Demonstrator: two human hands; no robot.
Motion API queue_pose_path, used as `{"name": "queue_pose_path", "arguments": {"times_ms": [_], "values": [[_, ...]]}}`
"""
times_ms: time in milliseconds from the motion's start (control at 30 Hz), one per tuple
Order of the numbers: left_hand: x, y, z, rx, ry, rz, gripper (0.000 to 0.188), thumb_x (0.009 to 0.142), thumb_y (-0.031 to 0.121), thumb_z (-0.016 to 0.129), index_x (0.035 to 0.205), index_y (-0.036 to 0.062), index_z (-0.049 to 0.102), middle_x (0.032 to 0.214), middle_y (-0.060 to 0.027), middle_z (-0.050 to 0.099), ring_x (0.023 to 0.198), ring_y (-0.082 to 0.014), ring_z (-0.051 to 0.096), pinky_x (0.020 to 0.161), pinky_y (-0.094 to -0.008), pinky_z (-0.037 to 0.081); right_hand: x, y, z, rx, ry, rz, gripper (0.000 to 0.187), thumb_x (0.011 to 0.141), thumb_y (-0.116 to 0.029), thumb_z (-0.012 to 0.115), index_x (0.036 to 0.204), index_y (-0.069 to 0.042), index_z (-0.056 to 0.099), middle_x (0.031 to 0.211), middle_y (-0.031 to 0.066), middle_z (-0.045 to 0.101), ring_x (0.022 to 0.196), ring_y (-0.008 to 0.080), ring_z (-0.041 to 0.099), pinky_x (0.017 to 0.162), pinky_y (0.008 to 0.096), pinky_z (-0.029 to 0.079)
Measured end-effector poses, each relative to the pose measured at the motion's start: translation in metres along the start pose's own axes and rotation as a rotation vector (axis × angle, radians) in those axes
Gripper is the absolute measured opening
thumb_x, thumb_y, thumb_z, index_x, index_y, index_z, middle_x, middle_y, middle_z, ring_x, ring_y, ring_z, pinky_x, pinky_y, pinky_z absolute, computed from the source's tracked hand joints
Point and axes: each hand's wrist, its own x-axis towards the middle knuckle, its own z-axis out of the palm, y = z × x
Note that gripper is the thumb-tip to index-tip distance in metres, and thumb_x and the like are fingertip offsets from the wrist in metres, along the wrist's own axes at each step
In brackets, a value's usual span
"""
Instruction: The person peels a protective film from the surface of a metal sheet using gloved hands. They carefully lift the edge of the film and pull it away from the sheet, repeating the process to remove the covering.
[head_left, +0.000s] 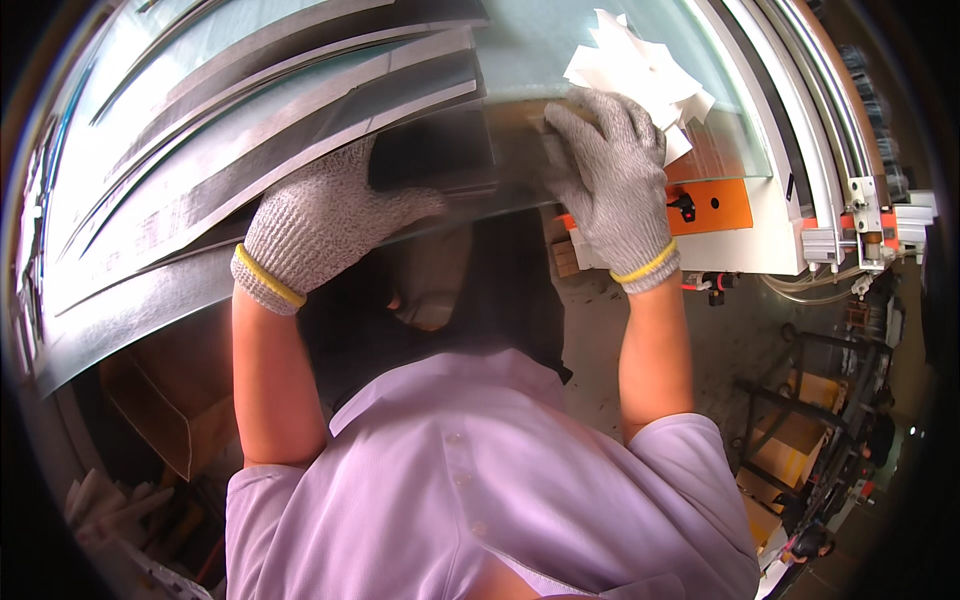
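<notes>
My left hand (pixel 325 210), in a grey knit glove with a yellow cuff, is closed on a clear glass sheet (pixel 150 325) at its near side. The thumb points right along the sheet, while dark strips hide the other fingers. My right hand (pixel 615 175), gloved the same way, is at the right end of this sheet. Its fingers are bent and a little apart, with the thumb blurred against the sheet's end. Dark-edged glossy strips (pixel 340 120) lie in slanting rows beyond my left hand. Crumpled white paper (pixel 640 70) lies just past my right fingertips.
An orange plate (pixel 725 205) with a black switch is on the bench's near right edge. Metal rails (pixel 800 120) and thin hoses (pixel 815 290) run along the right side. A cardboard box (pixel 150 410) sits low at left; a black rack (pixel 800 410) holds boxes at lower right.
</notes>
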Motion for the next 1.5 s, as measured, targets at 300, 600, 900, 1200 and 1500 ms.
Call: {"name": "queue_pose_path", "arguments": {"times_ms": [300,600,900,1200,1500], "values": [[0.000,0.004,-0.007,-0.017,-0.028,-0.019,0.090,0.081,0.053,0.081,0.148,0.0027,0.048,0.144,-0.0257,0.054,0.135,-0.0420,0.050,0.113,-0.0465,0.040,-0.019,-0.003,-0.012,0.536,0.068,0.107,0.020,0.070,-0.008,0.080,0.086,-0.003,0.071,0.096,0.0133,0.068,0.092,0.0342,0.065,0.079,0.0424,0.052],[0.003,-0.004,-0.004,-0.120,0.074,0.042,0.071,0.092,0.050,0.071,0.143,0.0036,0.054,0.141,-0.0259,0.055,0.131,-0.0440,0.051,0.111,-0.0480,0.040,0.013,-0.040,0.011,0.841,0.222,0.321,0.012,0.085,-0.002,0.068,0.095,0.003,0.073,0.090,0.0163,0.072,0.084,0.0314,0.070,0.078,0.0376,0.055],[-0.005,0.017,-0.008,-0.118,0.526,0.327,0.044,0.077,0.023,0.082,0.114,0.0015,0.072,0.110,-0.0150,0.072,0.100,-0.0336,0.070,0.090,-0.0393,0.055,0.041,-0.057,0.006,0.928,0.186,0.310,0.012,0.086,0.001,0.068,0.097,0.000,0.071,0.092,0.0144,0.072,0.084,0.0307,0.070,0.077,0.0355,0.055],[-0.014,0.062,0.026,0.114,0.260,-0.026,0.038,0.090,0.008,0.066,0.127,0.0045,0.067,0.123,-0.0206,0.067,0.100,-0.0400,0.068,0.087,-0.0453,0.055,0.048,-0.053,0.021,0.828,0.367,0.204,0.009,0.084,-0.001,0.072,0.093,-0.001,0.073,0.093,0.0143,0.071,0.087,0.0312,0.069,0.079,0.0371,0.054],[0.010,0.029,0.015,0.025,0.290,0.078,0.023,0.086,0.012,0.070,0.108,0.0117,0.075,0.113,-0.0084,0.070,0.094,-0.0338,0.068,0.084,-0.0432,0.055,0.043,-0.051,0.025,0.557,0.234,0.349,0.010,0.088,-0.004,0.069,0.096,0.000,0.075,0.085,0.0119,0.071,0.073,0.0214,0.067,0.071,0.0309,0.053]]}}
